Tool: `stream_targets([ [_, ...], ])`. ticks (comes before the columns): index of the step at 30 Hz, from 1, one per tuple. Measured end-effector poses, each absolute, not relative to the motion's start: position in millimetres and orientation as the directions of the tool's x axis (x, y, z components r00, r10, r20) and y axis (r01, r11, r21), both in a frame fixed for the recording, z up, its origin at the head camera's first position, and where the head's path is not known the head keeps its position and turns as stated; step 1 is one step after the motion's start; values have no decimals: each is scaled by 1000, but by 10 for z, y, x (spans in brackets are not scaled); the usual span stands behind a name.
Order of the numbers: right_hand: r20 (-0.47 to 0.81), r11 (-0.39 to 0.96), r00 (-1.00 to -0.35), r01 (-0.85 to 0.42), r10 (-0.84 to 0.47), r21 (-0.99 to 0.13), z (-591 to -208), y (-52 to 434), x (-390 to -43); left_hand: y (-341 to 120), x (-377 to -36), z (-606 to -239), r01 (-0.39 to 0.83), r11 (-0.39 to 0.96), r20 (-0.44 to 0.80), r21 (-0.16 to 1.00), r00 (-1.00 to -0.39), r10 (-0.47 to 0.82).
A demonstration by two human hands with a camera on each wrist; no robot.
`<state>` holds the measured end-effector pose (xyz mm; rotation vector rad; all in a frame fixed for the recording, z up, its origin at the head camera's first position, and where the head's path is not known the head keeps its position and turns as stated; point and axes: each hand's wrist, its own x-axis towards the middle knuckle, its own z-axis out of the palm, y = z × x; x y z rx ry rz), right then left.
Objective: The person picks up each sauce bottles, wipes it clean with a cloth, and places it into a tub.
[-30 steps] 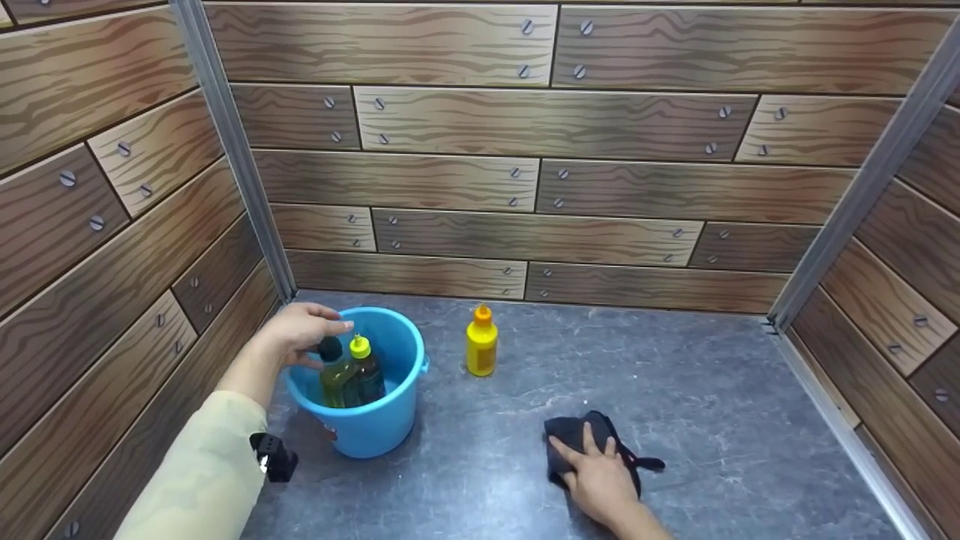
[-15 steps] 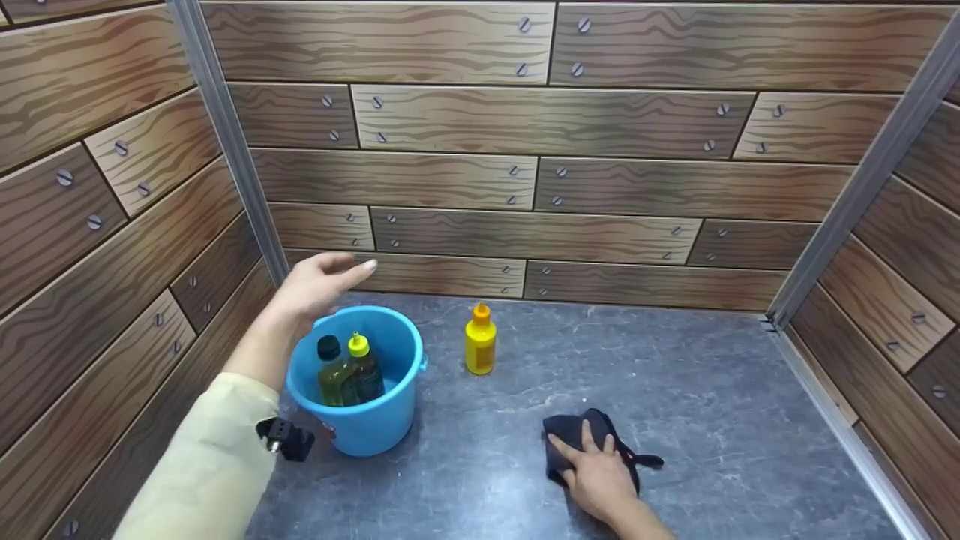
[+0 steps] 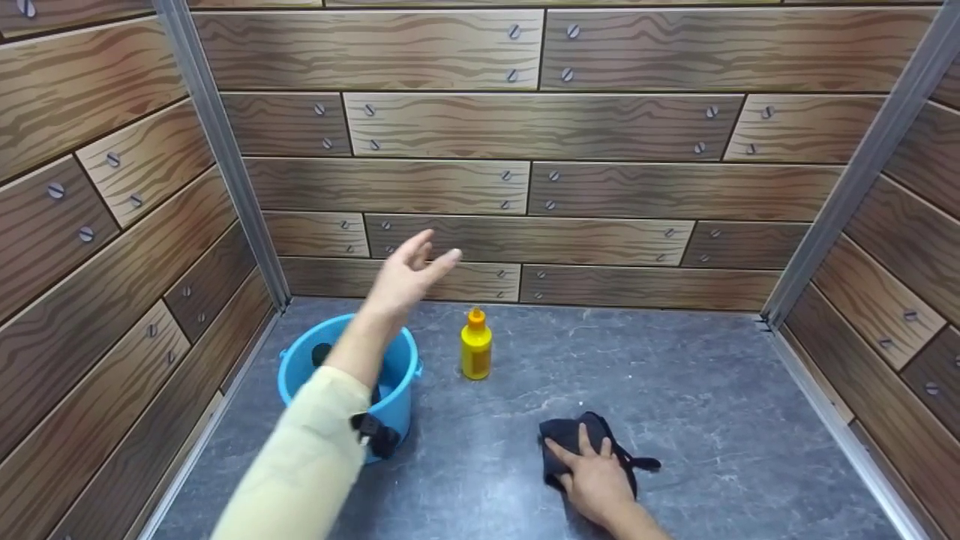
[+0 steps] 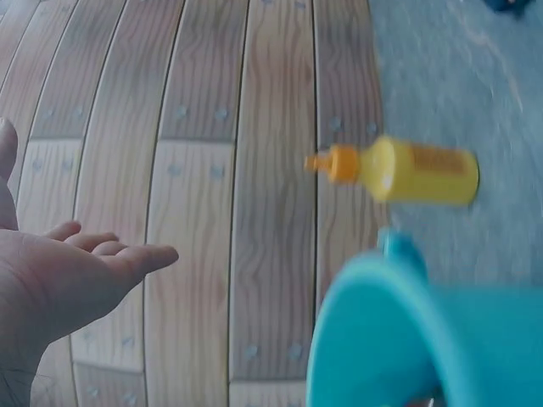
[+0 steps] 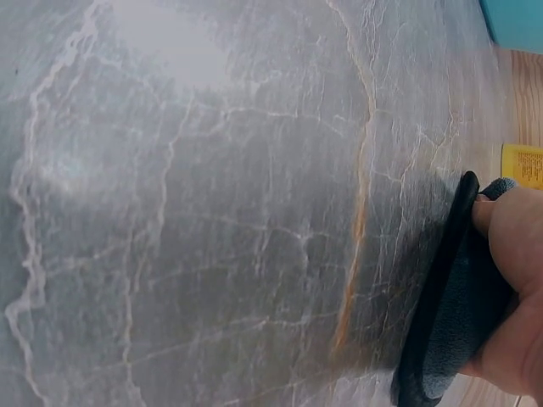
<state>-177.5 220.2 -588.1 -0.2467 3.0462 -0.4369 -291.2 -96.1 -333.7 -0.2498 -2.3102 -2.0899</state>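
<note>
My left hand [image 3: 411, 271] hangs in the air above and between the blue bucket [image 3: 294, 375] and the yellow bottle [image 3: 475, 346], fingers straight and holding nothing; the left wrist view shows the same open hand [image 4: 76, 271] near the yellow bottle [image 4: 407, 172] and the bucket rim [image 4: 382, 314]. A dark-capped bottle [image 3: 322, 352] peeks out of the bucket behind my forearm. My right hand [image 3: 592, 472] lies flat on a dark cloth [image 3: 570, 439] on the grey floor [image 3: 697, 420], fingers spread. In the right wrist view the fingers [image 5: 509, 254] press on the cloth [image 5: 450, 314].
Wood-patterned walls [image 3: 525, 150] with metal corner strips [image 3: 225, 165] close in the space at the back, left and right. The grey marbled floor stretches to the right of the cloth.
My left hand has risen out of the bucket, leaving the bottles there, and swung right and up toward the yellow bottle. The right hand stays on the cloth.
</note>
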Motion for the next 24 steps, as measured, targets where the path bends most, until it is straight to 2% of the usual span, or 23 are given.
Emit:
stream_targets([
  [10,-32,949,-987,-140,-155,-281,-5877,2221,-1766,-353,-3138,-3629,93,65,89,994,-994,69],
  [24,-49,940,-987,-133,-156,-313,-5867,2196,-1754,-96,-3359,-4210,-131,-40,-133,991,-991,-35],
])
